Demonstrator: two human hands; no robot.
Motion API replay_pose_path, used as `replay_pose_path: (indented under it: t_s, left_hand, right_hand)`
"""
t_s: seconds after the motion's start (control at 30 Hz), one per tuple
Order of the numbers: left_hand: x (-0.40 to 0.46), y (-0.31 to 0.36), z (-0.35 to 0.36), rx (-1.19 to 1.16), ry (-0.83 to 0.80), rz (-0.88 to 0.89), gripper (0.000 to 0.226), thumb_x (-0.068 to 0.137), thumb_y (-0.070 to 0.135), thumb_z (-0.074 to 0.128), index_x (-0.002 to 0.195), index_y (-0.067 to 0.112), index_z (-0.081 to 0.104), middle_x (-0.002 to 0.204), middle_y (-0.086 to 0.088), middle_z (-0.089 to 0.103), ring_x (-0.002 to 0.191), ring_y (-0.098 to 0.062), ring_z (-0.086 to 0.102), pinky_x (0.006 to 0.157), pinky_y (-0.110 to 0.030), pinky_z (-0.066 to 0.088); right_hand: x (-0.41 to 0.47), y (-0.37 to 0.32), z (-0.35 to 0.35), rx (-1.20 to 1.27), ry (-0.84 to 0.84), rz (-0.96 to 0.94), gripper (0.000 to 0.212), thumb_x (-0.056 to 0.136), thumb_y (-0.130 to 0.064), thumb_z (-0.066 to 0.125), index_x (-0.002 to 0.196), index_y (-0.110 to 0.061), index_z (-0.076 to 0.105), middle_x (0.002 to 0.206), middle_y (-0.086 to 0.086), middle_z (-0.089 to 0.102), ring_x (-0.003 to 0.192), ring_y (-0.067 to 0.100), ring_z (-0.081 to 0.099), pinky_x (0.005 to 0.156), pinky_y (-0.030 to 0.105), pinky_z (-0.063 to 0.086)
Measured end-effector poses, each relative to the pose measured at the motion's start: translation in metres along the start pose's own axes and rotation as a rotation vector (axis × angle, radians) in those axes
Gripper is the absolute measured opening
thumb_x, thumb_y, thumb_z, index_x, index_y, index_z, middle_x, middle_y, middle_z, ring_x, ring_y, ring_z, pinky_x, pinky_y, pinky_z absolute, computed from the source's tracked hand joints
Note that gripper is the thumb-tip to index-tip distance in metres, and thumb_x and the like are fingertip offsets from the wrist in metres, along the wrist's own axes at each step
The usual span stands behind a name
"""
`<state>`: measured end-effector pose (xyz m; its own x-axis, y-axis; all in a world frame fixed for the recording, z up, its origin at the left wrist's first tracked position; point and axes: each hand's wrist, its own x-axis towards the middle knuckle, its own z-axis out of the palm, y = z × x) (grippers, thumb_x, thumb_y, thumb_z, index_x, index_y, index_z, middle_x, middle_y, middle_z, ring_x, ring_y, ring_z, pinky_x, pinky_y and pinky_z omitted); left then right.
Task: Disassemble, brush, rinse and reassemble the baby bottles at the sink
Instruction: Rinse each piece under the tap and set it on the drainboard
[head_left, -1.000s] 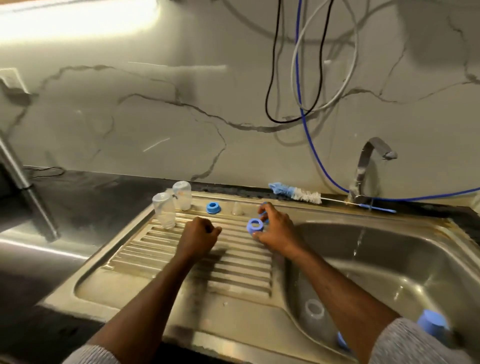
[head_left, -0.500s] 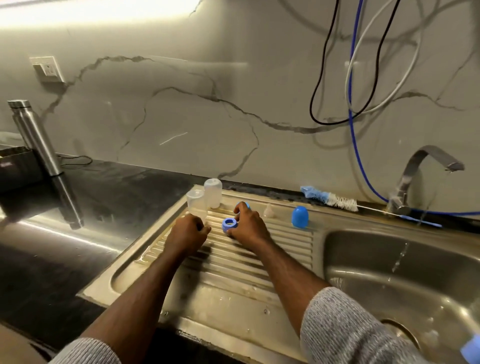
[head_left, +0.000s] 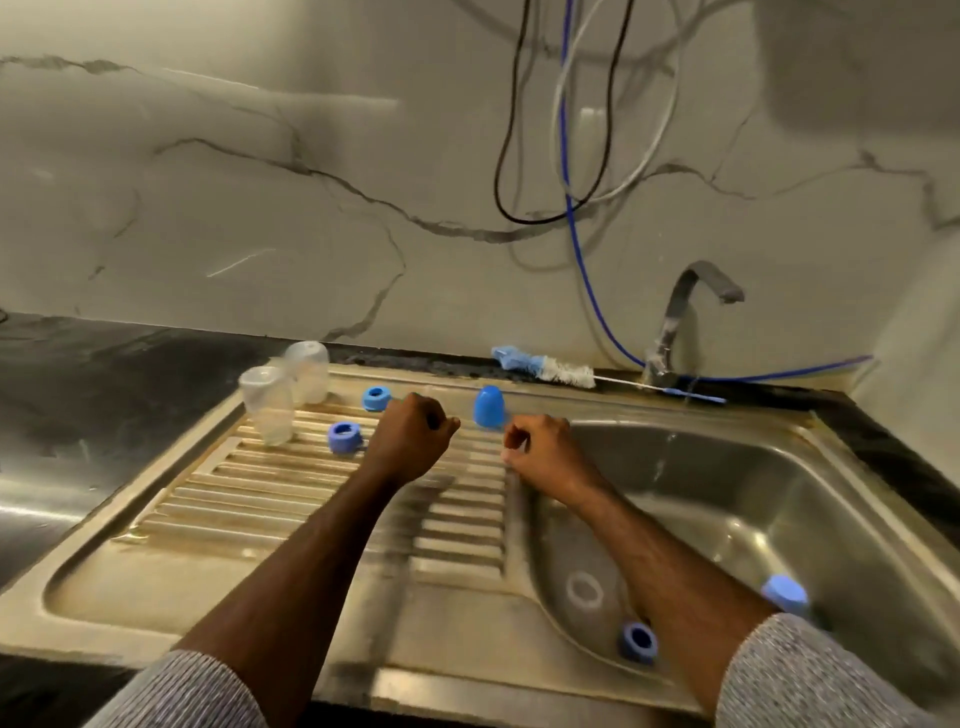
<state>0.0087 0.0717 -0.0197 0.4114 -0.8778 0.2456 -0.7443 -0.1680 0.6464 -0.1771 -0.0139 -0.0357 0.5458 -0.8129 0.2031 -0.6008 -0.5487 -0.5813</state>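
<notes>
Both hands are hovering over the ribbed drainboard (head_left: 322, 499), which serves as the landmark here. The left hand (head_left: 410, 441) is curling into a fist above the drainboard's far middle, fingers closed together; nothing is showing inside them. The right hand (head_left: 540, 449) is hanging at the drainboard's right edge, beside the basin (head_left: 779, 499), fingers curled inward; whether they are pinching something small cannot be told.

Neither hand is touching a bottle part. A blue collar ring (head_left: 344, 437) is sitting on the ribs just left of the left hand, and a second blue ring (head_left: 376, 398) is lying at the drainboard's far rim, just beyond that hand. A blue dome cap (head_left: 488, 407) is standing upright at the far rim, between the two hands and slightly behind them. Two clear bottles (head_left: 267, 405) are standing mouth-down at the drainboard's far left corner, close together, well apart from either hand.

Right of the drainboard, inside the basin, a clear ring-shaped piece (head_left: 584, 591), a blue ring (head_left: 638, 642) and another blue cap (head_left: 784, 595) are lying near the right forearm. A bottle brush (head_left: 550, 370) is resting on the ledge behind the drainboard's right end.

No writing is readable on any part.
</notes>
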Motion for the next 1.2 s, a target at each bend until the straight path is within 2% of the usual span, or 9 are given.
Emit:
replay_pose_path:
  t_s: [0.2, 0.33, 0.5, 0.67, 0.77, 0.9, 1.0, 1.1, 1.2]
  left_hand:
    - [0.001, 0.08, 0.076, -0.081, -0.108, 0.151, 0.04, 0.093, 0.026, 0.07, 0.057, 0.024, 0.053, 0.057, 0.006, 0.053, 0.057, -0.007, 0.05, 0.06, -0.025, 0.037]
    - [-0.011, 0.122, 0.134, -0.133, -0.224, 0.187, 0.028, 0.094, 0.028, 0.069, 0.067, 0.027, 0.058, 0.064, 0.011, 0.058, 0.061, 0.003, 0.054, 0.058, -0.012, 0.036]
    - [-0.012, 0.145, 0.196, -0.162, -0.365, 0.141, 0.035, 0.09, 0.03, 0.071, 0.061, 0.012, 0.065, 0.062, 0.0, 0.065, 0.065, -0.011, 0.063, 0.07, -0.029, 0.05]
    - [-0.005, 0.141, 0.227, -0.181, -0.402, 0.085, 0.032, 0.093, 0.028, 0.071, 0.066, 0.01, 0.069, 0.064, -0.002, 0.067, 0.065, -0.011, 0.065, 0.071, -0.031, 0.054]
    - [0.002, 0.13, 0.236, -0.182, -0.385, 0.053, 0.031, 0.092, 0.027, 0.072, 0.066, 0.009, 0.07, 0.064, -0.004, 0.069, 0.068, -0.017, 0.068, 0.075, -0.036, 0.059]
    - [0.01, 0.115, 0.244, -0.199, -0.343, -0.004, 0.022, 0.09, 0.025, 0.074, 0.069, 0.019, 0.07, 0.072, -0.001, 0.071, 0.075, -0.02, 0.07, 0.077, -0.043, 0.062]
    - [0.013, 0.108, 0.247, -0.223, -0.33, -0.044, 0.01, 0.086, 0.018, 0.075, 0.084, 0.026, 0.071, 0.082, 0.003, 0.072, 0.083, -0.022, 0.072, 0.081, -0.045, 0.062]
    - [0.016, 0.112, 0.252, -0.211, -0.342, -0.022, 0.024, 0.087, 0.018, 0.074, 0.11, 0.02, 0.073, 0.101, -0.005, 0.074, 0.096, -0.031, 0.071, 0.08, -0.048, 0.061]
    - [0.019, 0.113, 0.257, -0.169, -0.36, 0.042, 0.032, 0.088, 0.02, 0.074, 0.119, 0.015, 0.069, 0.114, -0.009, 0.072, 0.108, -0.03, 0.067, 0.089, -0.042, 0.057]
  right_hand:
    - [-0.045, 0.105, -0.06, -0.117, -0.068, 0.112, 0.014, 0.076, -0.011, 0.075, 0.076, -0.024, 0.07, 0.069, -0.01, 0.067, 0.067, 0.001, 0.063, 0.067, 0.022, 0.053]
    - [-0.072, 0.159, -0.086, -0.188, -0.126, 0.199, 0.022, 0.076, -0.001, 0.069, 0.076, -0.023, 0.072, 0.073, -0.004, 0.071, 0.069, 0.006, 0.066, 0.068, 0.025, 0.055]
    - [-0.091, 0.213, -0.098, -0.266, -0.223, 0.399, 0.025, 0.072, 0.0, 0.079, 0.075, -0.024, 0.07, 0.069, -0.004, 0.064, 0.065, 0.008, 0.059, 0.063, 0.022, 0.046]
    - [-0.085, 0.228, -0.086, -0.314, -0.385, 0.509, 0.03, 0.067, -0.013, 0.092, 0.091, -0.02, 0.075, 0.08, 0.0, 0.064, 0.07, 0.014, 0.063, 0.067, 0.026, 0.051]
    - [-0.081, 0.23, -0.071, -0.35, -0.45, 0.545, 0.028, 0.073, -0.005, 0.085, 0.097, -0.015, 0.076, 0.084, 0.001, 0.066, 0.069, 0.014, 0.063, 0.071, 0.03, 0.056]
    - [-0.071, 0.233, -0.06, -0.361, -0.33, 0.508, 0.015, 0.078, -0.002, 0.071, 0.086, -0.014, 0.076, 0.095, 0.01, 0.074, 0.081, 0.024, 0.07, 0.082, 0.037, 0.06]
    - [-0.051, 0.226, -0.061, -0.179, -0.108, 0.431, 0.011, 0.081, -0.008, 0.071, 0.08, -0.016, 0.078, 0.087, 0.004, 0.076, 0.082, 0.016, 0.071, 0.077, 0.025, 0.055]
    - [-0.026, 0.213, -0.062, 0.054, 0.094, 0.416, 0.011, 0.082, -0.008, 0.077, 0.088, -0.017, 0.078, 0.088, -0.001, 0.076, 0.082, 0.009, 0.069, 0.077, 0.02, 0.051]
    - [-0.009, 0.209, -0.057, 0.198, 0.244, 0.43, 0.012, 0.08, -0.005, 0.079, 0.088, -0.014, 0.077, 0.087, 0.001, 0.075, 0.08, 0.01, 0.068, 0.074, 0.018, 0.05]
